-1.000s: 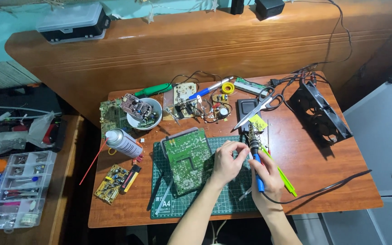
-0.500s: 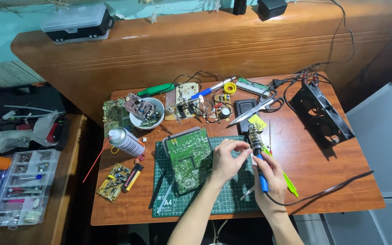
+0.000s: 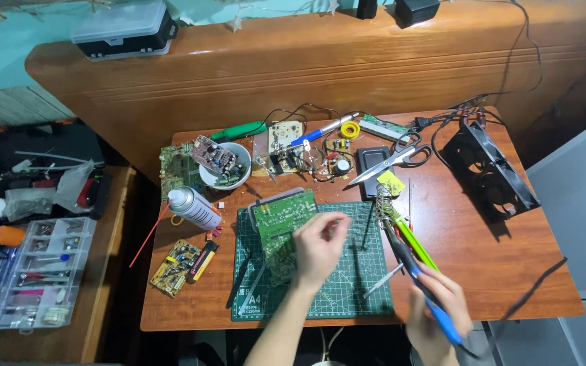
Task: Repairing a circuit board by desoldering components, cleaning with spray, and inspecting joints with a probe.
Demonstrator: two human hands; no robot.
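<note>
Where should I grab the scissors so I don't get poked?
Take the scissors by the black finger loops at their right end, coming in from the right. The blades point left, toward the small circuit boards, so that end is sharp and crowded.

A small wooden table (image 3: 510, 271) stands against a broad curved wooden headboard-like panel (image 3: 306, 61), with a teal wall (image 3: 8, 47) behind. To the left sits a lower wooden side table (image 3: 113, 285); to the right, a grey cabinet (image 3: 578, 203). Lighting is even and diffuse.
</note>
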